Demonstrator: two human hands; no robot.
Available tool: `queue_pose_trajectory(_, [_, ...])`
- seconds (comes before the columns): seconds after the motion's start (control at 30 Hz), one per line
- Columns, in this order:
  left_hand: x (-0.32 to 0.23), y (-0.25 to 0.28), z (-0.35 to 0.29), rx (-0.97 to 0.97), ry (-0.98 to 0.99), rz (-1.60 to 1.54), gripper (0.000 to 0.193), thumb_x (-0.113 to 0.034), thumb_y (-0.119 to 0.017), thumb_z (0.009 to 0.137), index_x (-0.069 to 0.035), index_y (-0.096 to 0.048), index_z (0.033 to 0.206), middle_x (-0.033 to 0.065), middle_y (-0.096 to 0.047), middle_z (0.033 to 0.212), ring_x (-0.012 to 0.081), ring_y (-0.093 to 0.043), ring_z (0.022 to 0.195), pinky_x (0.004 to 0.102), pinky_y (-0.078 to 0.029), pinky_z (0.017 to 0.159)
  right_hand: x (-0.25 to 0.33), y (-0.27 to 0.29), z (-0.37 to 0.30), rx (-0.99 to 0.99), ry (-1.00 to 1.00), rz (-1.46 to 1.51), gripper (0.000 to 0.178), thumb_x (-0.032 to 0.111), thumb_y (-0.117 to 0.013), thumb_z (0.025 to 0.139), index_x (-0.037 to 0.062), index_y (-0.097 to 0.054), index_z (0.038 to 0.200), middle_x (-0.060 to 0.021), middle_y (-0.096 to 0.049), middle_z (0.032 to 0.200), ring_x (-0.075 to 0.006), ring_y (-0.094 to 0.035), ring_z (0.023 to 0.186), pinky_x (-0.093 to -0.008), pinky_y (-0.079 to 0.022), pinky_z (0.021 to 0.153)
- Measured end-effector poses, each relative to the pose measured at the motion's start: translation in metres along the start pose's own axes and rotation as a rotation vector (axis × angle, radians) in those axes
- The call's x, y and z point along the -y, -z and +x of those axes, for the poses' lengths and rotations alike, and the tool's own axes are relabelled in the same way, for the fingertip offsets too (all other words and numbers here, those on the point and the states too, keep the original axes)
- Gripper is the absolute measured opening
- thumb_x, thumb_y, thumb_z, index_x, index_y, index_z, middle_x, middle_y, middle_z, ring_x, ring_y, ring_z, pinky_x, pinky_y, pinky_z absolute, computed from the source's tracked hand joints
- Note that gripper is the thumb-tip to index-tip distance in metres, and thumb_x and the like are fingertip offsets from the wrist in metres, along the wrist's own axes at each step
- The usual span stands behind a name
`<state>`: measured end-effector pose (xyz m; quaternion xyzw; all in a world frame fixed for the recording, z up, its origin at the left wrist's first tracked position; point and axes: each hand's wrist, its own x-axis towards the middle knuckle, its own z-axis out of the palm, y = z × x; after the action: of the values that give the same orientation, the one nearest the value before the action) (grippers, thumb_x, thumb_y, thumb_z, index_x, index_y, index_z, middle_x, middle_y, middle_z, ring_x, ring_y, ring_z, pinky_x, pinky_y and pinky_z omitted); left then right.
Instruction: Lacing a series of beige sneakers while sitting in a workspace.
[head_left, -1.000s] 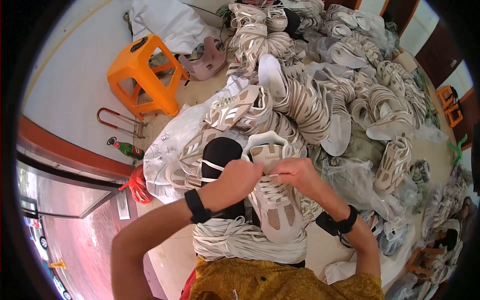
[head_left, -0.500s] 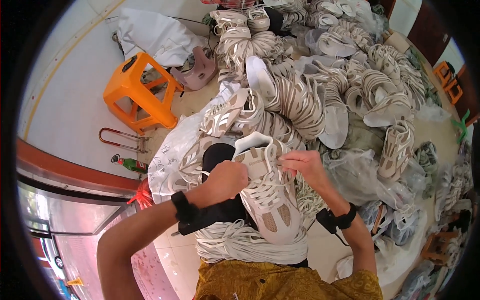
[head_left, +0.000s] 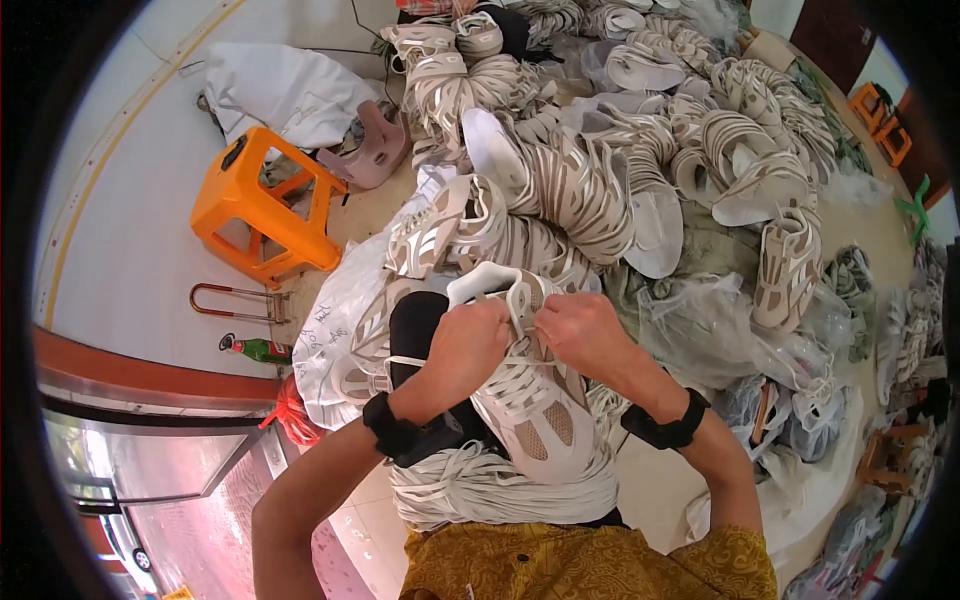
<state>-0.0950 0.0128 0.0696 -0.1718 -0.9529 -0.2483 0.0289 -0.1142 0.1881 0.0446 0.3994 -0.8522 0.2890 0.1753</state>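
Both hands have drawn closer together over the shoe since half a second ago, and the left hand (head_left: pixel 468 345) now covers most of the tongue. Toe toward the person, the beige-and-white shoe (head_left: pixel 545 445) lies just beyond a bundle of white laces (head_left: pixel 500 487), its collar pointing away. Left fingers are curled nearly into a fist at the upper lacing; whether they grip a lace is hidden. Just across, the right hand (head_left: pixel 582 332) has thumb and fingers bunched at the right eyelet edge, their hold unclear. Heaped shoes (head_left: pixel 580 200) lie beyond.
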Motion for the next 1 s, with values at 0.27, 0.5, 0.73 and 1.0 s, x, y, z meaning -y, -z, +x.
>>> queue_pose_trajectory(0.27, [-0.01,-0.005,0.012,0.126,0.225,-0.303,0.015,-0.011,-0.048,0.068,-0.002,-0.06,0.068,0.0168,-0.057,0.065,0.0335,-0.056,0.062,0.0403,-0.044,0.058,0.004,0.004,0.002,0.095,0.256,-0.354,0.009,0.014,-0.055,0.057,0.0061,-0.052,0.057,-0.0056,-0.049,0.056,-0.0184,-0.052,0.05,-0.0304,-0.04,0.044])
queue_pose_trajectory(0.5, [-0.01,-0.001,0.022,0.291,0.186,-0.276,0.015,-0.012,-0.05,0.065,-0.005,-0.063,0.07,0.016,-0.058,0.066,0.0332,-0.057,0.064,0.0402,-0.045,0.058,-0.004,0.001,-0.005,0.148,0.173,-0.287,0.009,0.014,-0.055,0.06,0.0058,-0.052,0.058,-0.0059,-0.05,0.058,-0.0204,-0.053,0.054,-0.0329,-0.042,0.049])
queue_pose_trajectory(0.73, [-0.004,-0.01,0.036,0.405,0.087,-0.077,0.013,-0.01,-0.052,0.063,-0.004,-0.063,0.068,0.0165,-0.057,0.062,0.0322,-0.056,0.058,0.0391,-0.045,0.055,-0.024,-0.011,-0.012,0.1,-0.142,0.252,0.004,0.011,-0.057,0.067,0.0071,-0.057,0.067,-0.0081,-0.054,0.062,-0.0254,-0.057,0.06,-0.0347,-0.045,0.053])
queue_pose_trajectory(1.0, [-0.009,0.0,0.041,0.552,0.222,-0.3,0.012,-0.007,-0.052,0.065,0.003,-0.058,0.063,0.0154,-0.051,0.047,0.022,-0.054,0.039,0.0319,-0.044,0.044,-0.021,-0.012,-0.015,0.013,-0.163,0.417,0.007,0.007,-0.059,0.063,0.0051,-0.052,0.064,-0.0069,-0.053,0.061,-0.0242,-0.055,0.055,-0.0322,-0.044,0.05])
